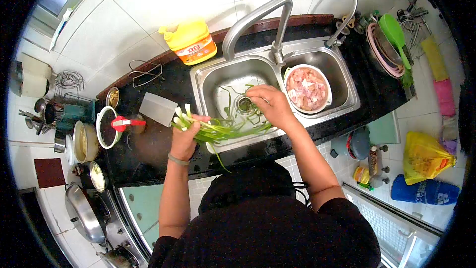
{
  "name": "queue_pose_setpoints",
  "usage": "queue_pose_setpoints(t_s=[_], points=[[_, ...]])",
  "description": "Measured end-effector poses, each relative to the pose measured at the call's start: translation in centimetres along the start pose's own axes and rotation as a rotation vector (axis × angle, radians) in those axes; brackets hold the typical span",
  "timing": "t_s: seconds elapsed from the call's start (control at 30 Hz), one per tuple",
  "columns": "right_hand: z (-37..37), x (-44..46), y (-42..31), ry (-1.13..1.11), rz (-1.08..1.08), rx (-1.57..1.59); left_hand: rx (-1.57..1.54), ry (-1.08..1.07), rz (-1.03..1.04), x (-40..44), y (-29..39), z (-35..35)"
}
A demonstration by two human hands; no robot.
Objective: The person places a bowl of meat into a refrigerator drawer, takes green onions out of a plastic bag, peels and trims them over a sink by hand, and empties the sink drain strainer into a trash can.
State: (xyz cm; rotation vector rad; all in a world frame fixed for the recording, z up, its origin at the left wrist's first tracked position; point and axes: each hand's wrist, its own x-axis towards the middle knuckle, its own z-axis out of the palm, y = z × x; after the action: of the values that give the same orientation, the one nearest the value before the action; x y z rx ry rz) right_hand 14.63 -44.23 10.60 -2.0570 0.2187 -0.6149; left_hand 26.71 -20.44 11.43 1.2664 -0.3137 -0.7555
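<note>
Left hand (187,134): closed round the scallions (225,130) near their white ends; firm-looking grip.
Right hand (271,105): over the left basin (212,83), fingertips curled in close. Green scrap (249,86) shows at them; cannot tell if pinched.
Scallions: bunch slants across the basin's near edge, tops toward the right forearm, one leaf drooping over the counter (270,145). Slack hold could let outer stalks slide out.
Drain (243,103): green trimmings (227,100) lie around it; more collecting there could clog it.
Pale flat blade (157,109): probably a cleaver, on the counter just beside left hand; careless backward sweep might knock or nick.
Right basin (342,94): white bowl (329,91) of raw meat (307,89), near right hand; drips or stray trimmings could cross over, if the hand swings wide.
</note>
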Motion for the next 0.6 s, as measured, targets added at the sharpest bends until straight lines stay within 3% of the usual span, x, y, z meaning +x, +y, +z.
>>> queue_pose_setpoints(t_s=[0.07, 0.17, 0.3, 0.37, 0.43, 0.57, 0.6], points=[[0.9, 0.5, -1.8, -0.055, -0.005, 0.268, -0.034, -0.088, 0.037, -0.1, 0.2, -0.3], [2.3, 0.6, -3.8, -0.236, -0.036, 0.240, -0.101, -0.213, 0.094, 0.2, -0.2, -0.8], [3.9, 0.4, -5.3, -0.282, -0.005, 0.241, -0.180, -0.282, 0.094, -0.2, 0.9, -0.1], [3.9, 0.5, -5.5, -0.480, 0.096, 0.238, -0.226, -0.275, 0.082, -0.5, 1.1, -0.1], [4.5, -0.1, -3.5, -0.424, 0.027, 0.206, -0.274, -0.262, 0.074, -0.8, 1.4, 0.2], [4.2, -0.4, -1.0, -0.399, 0.187, 0.481, -0.377, -0.199, 0.058, -0.9, 1.4, -0.1], [2.7, 0.3, -3.3, -0.395, 0.268, 0.522, -0.344, -0.203, 0.081, -0.6, 0.7, -0.7]])
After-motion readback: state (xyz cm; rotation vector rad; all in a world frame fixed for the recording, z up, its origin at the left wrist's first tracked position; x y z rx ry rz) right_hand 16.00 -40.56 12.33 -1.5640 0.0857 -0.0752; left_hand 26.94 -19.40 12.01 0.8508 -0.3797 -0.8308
